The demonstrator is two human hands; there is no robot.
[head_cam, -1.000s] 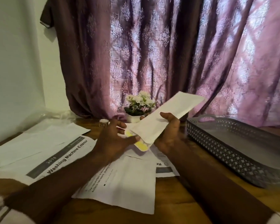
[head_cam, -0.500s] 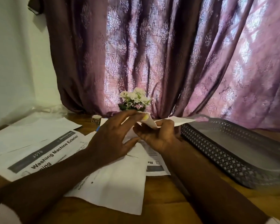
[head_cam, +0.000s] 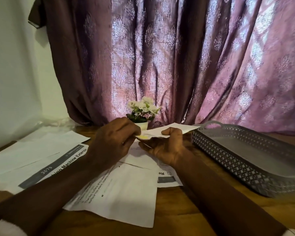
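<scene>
Two hands are holding the folded paper [head_cam: 174, 131] just above the loose sheets [head_cam: 126, 193], left hand [head_cam: 112, 142] pinching its yellow-marked end, right hand [head_cam: 167, 149] gripping the middle, seemingly finishing a fold, with placing it in the grey tray [head_cam: 228, 159] alongside remaining.

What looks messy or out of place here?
The sheets lie loose on the table, overlapping at odd angles, beside the tray rather than in it. The folded paper, held by the left hand and right hand, has a yellow patch at the left hand's end; I cannot tell what it is. Nothing looks spilled.
</scene>
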